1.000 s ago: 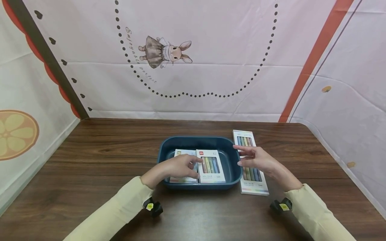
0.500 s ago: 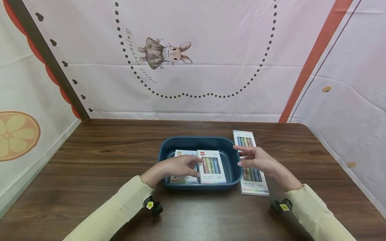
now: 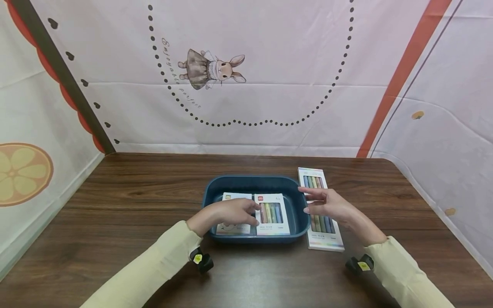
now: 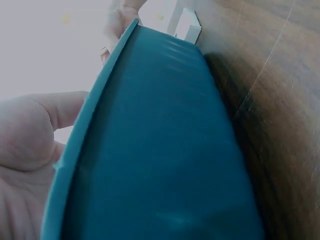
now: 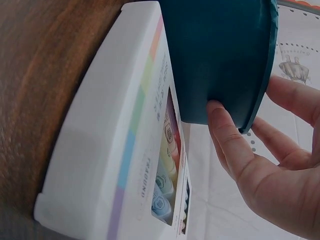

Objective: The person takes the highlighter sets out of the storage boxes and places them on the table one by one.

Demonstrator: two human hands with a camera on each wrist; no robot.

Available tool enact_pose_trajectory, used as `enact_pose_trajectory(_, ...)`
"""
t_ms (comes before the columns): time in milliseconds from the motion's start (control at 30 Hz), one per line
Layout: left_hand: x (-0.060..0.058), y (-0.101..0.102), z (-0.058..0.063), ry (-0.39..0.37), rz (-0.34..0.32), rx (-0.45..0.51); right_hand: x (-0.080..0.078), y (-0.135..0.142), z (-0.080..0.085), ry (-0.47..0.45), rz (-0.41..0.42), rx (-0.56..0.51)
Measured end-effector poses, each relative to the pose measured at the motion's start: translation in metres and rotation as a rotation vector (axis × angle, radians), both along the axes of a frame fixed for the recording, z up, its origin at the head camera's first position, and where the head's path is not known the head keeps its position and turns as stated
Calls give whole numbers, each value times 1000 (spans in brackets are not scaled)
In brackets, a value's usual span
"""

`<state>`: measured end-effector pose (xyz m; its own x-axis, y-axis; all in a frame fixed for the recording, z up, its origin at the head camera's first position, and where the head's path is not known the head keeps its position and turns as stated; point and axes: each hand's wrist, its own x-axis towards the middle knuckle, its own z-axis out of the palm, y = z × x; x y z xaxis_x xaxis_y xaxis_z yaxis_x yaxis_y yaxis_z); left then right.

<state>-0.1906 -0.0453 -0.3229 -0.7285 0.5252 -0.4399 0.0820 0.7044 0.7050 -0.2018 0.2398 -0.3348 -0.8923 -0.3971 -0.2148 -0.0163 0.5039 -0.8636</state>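
Observation:
A blue-green plastic bin (image 3: 300, 226) sits mid-table with two white boxes inside. Its right one is a windowed box of pastel-coloured sticks (image 3: 271, 229); the other white box (image 3: 235, 229) is partly hidden under my left hand (image 3: 235, 211). That hand reaches over the bin's near left side, its thumb and forefinger spread apart at the windowed box's left edge. My right hand (image 3: 327, 203) holds the bin's right side. In the right wrist view, the rim lies between its upper digits and the lower fingers (image 5: 232, 142) on the outer wall.
Outside the bin, close along its right wall, a near windowed box (image 3: 325, 244) and a far windowed box (image 3: 310, 172) lie in line on the brown wood table (image 3: 154, 184). Behind and at both sides hangs a printed white cloth (image 3: 269, 98).
My left hand has shifted slightly right, and the windowed box in the bin has slid right with it, widening the gap between the two boxes. My right hand stays in place.

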Motion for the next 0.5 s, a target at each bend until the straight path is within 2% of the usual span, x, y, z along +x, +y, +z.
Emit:
enact_pose_trajectory(200, -2, 2, 4, -1, -16, -63, 0, 0, 0, -4, -1, -10)
enact_pose_trajectory(400, -3, 6, 3, 17, -72, -81, 0, 0, 0, -14, 5, -28)
enact_pose_trajectory(500, -3, 8, 2, 18, -79, -67, 0, 0, -1, -15, 8, -31)
